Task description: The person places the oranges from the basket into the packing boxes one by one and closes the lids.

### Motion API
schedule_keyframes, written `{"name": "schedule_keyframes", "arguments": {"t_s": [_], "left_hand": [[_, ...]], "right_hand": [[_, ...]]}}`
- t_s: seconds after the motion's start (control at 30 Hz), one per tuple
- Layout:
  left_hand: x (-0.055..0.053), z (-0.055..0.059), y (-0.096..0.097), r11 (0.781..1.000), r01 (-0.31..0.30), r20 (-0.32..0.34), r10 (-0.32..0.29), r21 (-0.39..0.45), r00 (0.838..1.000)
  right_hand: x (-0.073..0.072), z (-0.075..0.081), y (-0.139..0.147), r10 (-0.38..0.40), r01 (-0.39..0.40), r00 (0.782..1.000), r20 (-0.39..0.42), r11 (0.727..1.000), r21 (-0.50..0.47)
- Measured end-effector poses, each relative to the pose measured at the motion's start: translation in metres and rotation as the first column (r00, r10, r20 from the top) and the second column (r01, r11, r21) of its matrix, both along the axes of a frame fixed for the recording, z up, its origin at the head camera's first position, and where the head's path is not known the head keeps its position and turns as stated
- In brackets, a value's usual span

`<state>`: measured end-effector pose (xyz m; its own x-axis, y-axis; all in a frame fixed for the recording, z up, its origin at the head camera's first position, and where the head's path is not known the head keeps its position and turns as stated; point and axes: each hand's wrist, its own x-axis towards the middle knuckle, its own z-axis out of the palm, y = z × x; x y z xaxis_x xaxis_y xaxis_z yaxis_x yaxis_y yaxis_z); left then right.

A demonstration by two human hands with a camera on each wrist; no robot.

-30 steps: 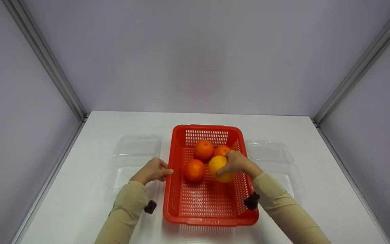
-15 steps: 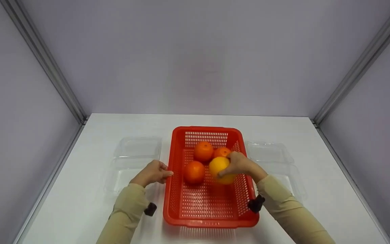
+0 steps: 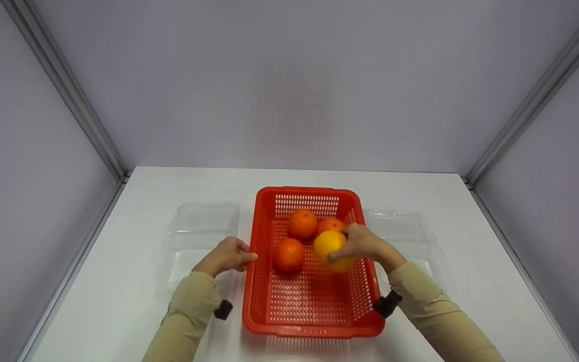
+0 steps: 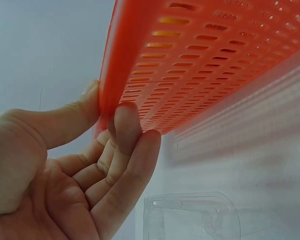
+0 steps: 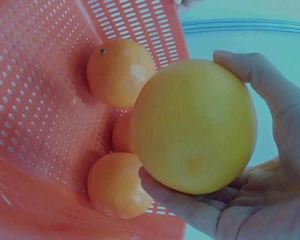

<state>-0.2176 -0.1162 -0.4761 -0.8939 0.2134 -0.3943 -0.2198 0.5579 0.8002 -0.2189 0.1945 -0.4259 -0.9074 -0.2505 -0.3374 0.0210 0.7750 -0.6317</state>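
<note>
A red perforated plastic basket (image 3: pixel 313 330) stands in the middle of the white table, with three orange-coloured citrus fruits inside: one at the back (image 3: pixel 302 222), one at the left (image 3: pixel 288 255) and one partly hidden (image 3: pixel 330 224) at the right. My left hand (image 3: pixel 226 255) pinches the basket's left rim; in the left wrist view the thumb lies against the rim (image 4: pixel 125 55), with curled fingers underneath. My right hand (image 3: pixel 365 245) grips a larger yellow citrus fruit (image 5: pixel 195 125) from its right side, thumb and fingers around it. In the head view this fruit overlaps the basket's right half.
A clear plastic clamshell box (image 3: pixel 204 218) lies unfolded on the table (image 3: pixel 103 281) left of the basket. Another clear clamshell box (image 3: pixel 400 226) lies unfolded at the right, partly behind the right arm. Grey panels (image 3: pixel 289 85) enclose the table at the back and sides.
My right hand has shifted slightly to the right, carrying the yellow citrus fruit. My left hand stays at the basket's rim, and the other fruits have not moved.
</note>
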Motion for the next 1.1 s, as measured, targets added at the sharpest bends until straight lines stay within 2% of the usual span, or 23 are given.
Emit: {"name": "schedule_keyframes", "arguments": {"t_s": [0.4, 0.67, 1.1], "left_hand": [[0.000, 0.001, -0.001, 0.999, 0.031, 0.000, -0.031, 0.021, 1.000], [0.001, 0.000, 0.000, 1.000, 0.021, -0.007, -0.021, 0.023, 1.000], [0.002, 0.000, 0.000, 0.999, 0.031, -0.020, -0.031, 0.019, 0.999]], "right_hand": [[0.004, 0.005, 0.008, 0.069, -0.072, 0.996, -0.054, 0.996, -0.052], [0.009, 0.010, 0.009, 0.043, -0.045, 0.998, -0.040, 0.998, -0.033], [0.014, 0.009, 0.015, 0.053, -0.055, 0.998, -0.044, 0.998, -0.040]]}}
